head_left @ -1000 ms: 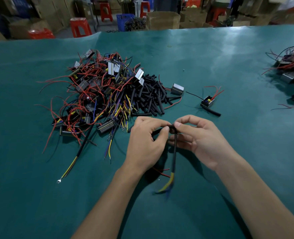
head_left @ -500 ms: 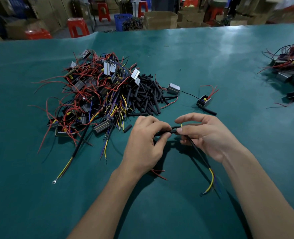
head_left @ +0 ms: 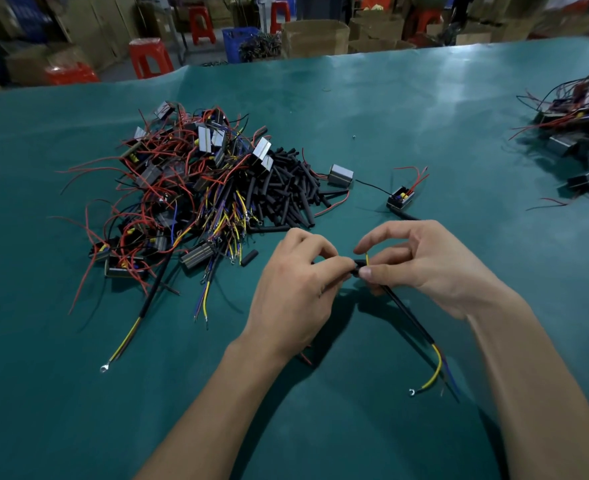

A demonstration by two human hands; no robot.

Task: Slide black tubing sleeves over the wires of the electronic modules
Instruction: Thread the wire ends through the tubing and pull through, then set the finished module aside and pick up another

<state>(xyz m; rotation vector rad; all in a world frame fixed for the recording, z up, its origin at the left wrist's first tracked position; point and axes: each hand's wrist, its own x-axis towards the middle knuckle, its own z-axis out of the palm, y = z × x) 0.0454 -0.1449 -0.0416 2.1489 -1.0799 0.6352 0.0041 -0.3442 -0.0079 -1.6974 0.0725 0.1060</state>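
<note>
My left hand and my right hand meet over the green table, just in front of the parts pile. The left hand's fingers curl round a small module, mostly hidden, with red wires poking out under the palm. The right hand pinches the near end of a black tubing sleeve where a bit of yellow wire shows. The sleeve runs down to the right; yellow, blue and dark wire ends with a ring terminal come out of its far end.
A heap of modules with red, yellow and blue wires lies left of the hands, beside a pile of loose black sleeves. Two single modules lie behind the hands. Another module heap sits far right. Stools and boxes stand beyond the table.
The sleeved wire bundle has swung from hanging straight down to trailing toward the lower right. My hands stay together, and the right hand's fingers have spread a little.
</note>
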